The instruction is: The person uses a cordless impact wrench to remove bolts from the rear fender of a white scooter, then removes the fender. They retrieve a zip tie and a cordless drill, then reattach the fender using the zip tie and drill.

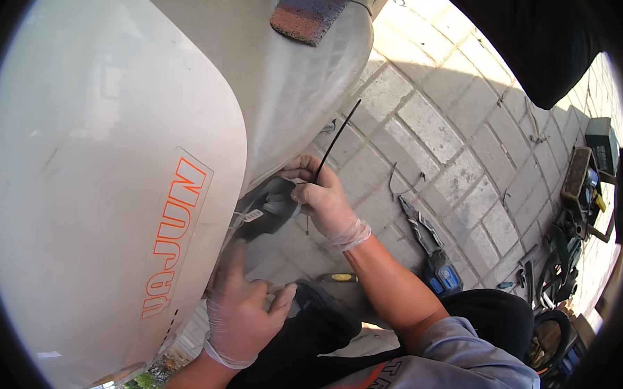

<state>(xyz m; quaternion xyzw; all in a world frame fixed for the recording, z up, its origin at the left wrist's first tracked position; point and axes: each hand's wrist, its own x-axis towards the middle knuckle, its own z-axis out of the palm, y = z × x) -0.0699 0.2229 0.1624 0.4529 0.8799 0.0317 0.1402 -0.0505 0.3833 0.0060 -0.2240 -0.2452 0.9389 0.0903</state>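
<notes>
My right hand [330,208], in a thin clear glove, pinches a black cable tie [339,138] between thumb and fingers, its free end slanting upward. The fingertips reach to a black plastic part [273,203] at the lower edge of a white vehicle panel [112,137] with orange lettering. A small white tag [253,215] sits on that part. Just below it is my gloved left hand [245,317], index finger stretched toward the part and thumb apart. It is slightly blurred, and I see nothing held in it.
A blue-and-black cordless tool [437,259] lies on the grey paving [460,131] right of my forearm. A yellow-handled tool [338,278] lies between my arms. At the far right stands an open toolbox [582,178] near scattered tools. A rough reddish piece [307,17] rests against the panel.
</notes>
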